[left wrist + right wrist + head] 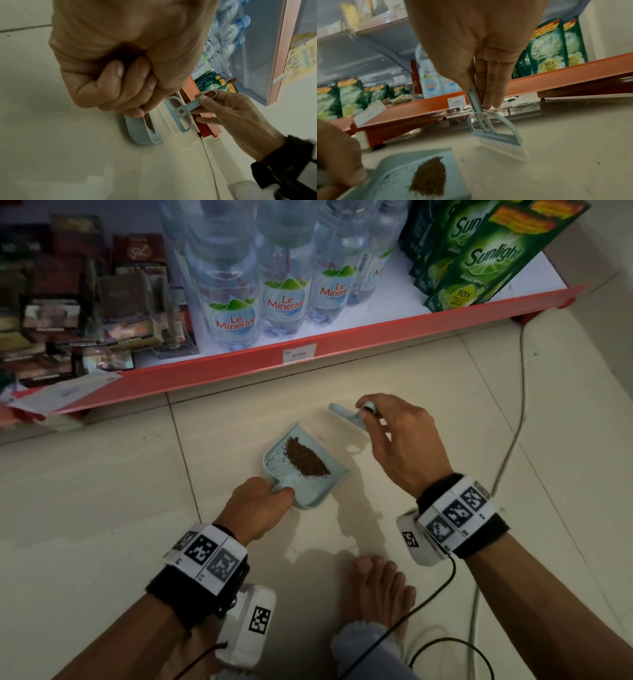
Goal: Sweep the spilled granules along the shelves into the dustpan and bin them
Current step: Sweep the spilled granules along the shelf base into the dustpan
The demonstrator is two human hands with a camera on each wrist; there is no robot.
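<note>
A light blue dustpan (310,493) lies on the tiled floor in front of the shelf. A brown pile of granules (307,457) rests inside it, also shown as granules (429,175) in the right wrist view. My left hand (274,491) grips the dustpan's handle. My right hand (368,410) pinches the handle of a small light blue brush (344,416), held just beyond the pan's mouth. The brush (496,134) has its bristles down at the floor. A few dark specks (522,108) lie on the floor under the shelf edge.
The red shelf edge (359,337) runs across the far side, bearing water bottles (284,299), green Sunlight pouches (479,258) and dark packets (68,313). A cable (513,440) trails over the floor at right. My bare foot (380,587) is near the pan.
</note>
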